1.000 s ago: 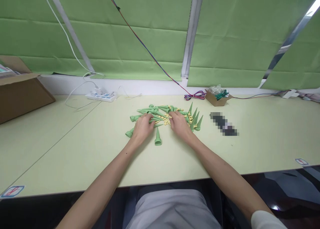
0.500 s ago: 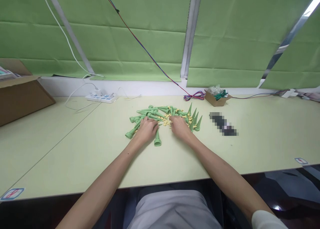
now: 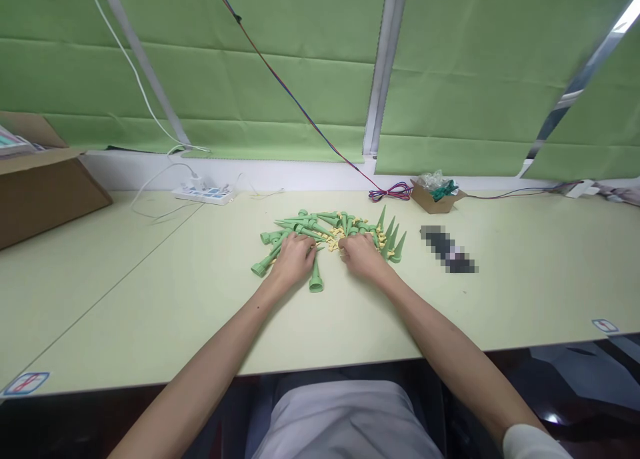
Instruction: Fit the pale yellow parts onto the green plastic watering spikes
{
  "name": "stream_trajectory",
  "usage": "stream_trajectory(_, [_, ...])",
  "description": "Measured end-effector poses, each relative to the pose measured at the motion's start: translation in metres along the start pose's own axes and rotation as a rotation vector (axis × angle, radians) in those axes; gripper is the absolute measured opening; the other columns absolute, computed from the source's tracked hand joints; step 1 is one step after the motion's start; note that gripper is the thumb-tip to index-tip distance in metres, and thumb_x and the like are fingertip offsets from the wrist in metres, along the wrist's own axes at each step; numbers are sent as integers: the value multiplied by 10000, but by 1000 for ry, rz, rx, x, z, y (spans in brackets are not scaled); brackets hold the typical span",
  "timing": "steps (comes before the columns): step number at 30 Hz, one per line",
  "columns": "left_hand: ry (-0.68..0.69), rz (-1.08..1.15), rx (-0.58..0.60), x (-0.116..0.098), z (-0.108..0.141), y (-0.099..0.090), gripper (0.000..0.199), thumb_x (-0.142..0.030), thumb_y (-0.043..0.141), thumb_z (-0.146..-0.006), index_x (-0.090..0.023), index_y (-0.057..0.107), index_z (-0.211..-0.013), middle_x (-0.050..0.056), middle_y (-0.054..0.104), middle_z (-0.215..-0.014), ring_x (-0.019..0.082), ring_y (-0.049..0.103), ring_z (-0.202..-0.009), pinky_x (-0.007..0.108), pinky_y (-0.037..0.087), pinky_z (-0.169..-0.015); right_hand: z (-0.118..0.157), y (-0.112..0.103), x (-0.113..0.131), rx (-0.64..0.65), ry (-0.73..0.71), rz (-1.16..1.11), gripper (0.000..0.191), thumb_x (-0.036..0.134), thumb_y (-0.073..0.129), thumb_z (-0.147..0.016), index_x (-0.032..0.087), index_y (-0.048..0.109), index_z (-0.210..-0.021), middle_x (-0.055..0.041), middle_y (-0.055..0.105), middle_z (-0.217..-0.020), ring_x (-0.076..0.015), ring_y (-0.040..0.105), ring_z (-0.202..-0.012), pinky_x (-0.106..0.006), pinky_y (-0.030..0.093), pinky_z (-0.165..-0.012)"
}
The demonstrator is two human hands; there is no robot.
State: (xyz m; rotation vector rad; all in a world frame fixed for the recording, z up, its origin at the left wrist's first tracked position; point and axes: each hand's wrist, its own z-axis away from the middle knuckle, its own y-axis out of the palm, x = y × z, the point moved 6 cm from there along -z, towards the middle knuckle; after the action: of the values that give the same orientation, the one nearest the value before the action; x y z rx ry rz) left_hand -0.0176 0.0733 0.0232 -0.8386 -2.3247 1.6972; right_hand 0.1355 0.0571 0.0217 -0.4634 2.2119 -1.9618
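Green plastic cone spikes point(image 3: 310, 224) lie in a loose heap on the table, with small yellow plastic pieces point(image 3: 333, 240) scattered among them. My left hand point(image 3: 296, 255) rests at the near left of the heap, fingers curled closed; a bit of yellow shows by its fingertips, but what it grips is unclear. Beside it, a single green cone spike point(image 3: 316, 279) lies with its open end towards me. My right hand point(image 3: 361, 253) is closed in a pinch at the near edge of the yellow pieces; its fingers hide whatever is between them. Several green cones point(image 3: 399, 247) stand upright right of that hand.
A small cardboard box point(image 3: 434, 204) with plastic wrap stands at the back, beside coiled wires point(image 3: 395, 192). A blurred dark object point(image 3: 447, 249) lies to the right. At the back left are a power strip point(image 3: 203, 193) and a large cardboard box point(image 3: 50, 192).
My right hand has drawn slightly back towards me and to the right, with its fingers more tightly curled. My left hand has stayed nearly in place. The view has shifted slightly.
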Motion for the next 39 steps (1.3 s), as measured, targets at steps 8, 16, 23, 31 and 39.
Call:
stream_trajectory(8, [-1, 22, -18, 1, -1, 0, 249, -209, 435, -938, -184, 647, -810, 97, 688, -885, 276, 540, -896, 401, 403, -848, -1, 6, 1, 18, -23, 5, 230, -19, 495, -833, 140, 638, -916, -112, 695, -960, -232, 580, -956, -330, 240, -788])
stream_trajectory(16, [0, 32, -30, 2, -1, 1, 246, -207, 432, -929, -182, 637, -796, 94, 687, -861, 266, 548, -859, 406, 410, -847, 0, 3, 4, 4, 5, 20, 232, 31, 485, -880, 140, 645, -1010, -126, 671, -1004, -250, 566, -995, -345, 267, -825])
stream_trajectory(23, [-17, 57, -35, 2, 0, -1, 259, -217, 424, -922, -188, 651, -803, 102, 689, -859, 278, 554, -878, 415, 414, -853, 3, 2, 6, -20, -2, 42, 386, -23, 396, -886, 167, 646, -1111, -130, 643, -1090, -270, 543, -1045, -366, 287, -860])
stream_trajectory(31, [-29, 50, -22, 1, -1, -2, 258, -206, 422, -913, -188, 660, -815, 104, 699, -875, 275, 569, -876, 415, 418, -871, 2, 4, 8, 1, -34, 67, 406, -53, 385, -858, 150, 669, -1066, -136, 636, -1086, -270, 532, -1048, -373, 302, -875])
stream_trajectory(39, [-30, 51, -25, 1, 0, -2, 274, -213, 411, -919, -185, 661, -810, 109, 701, -875, 277, 572, -874, 427, 424, -874, 2, 5, 9, 16, -40, 102, 377, -58, 385, -850, 106, 678, -1021, -170, 637, -1084, -288, 534, -1062, -390, 312, -902])
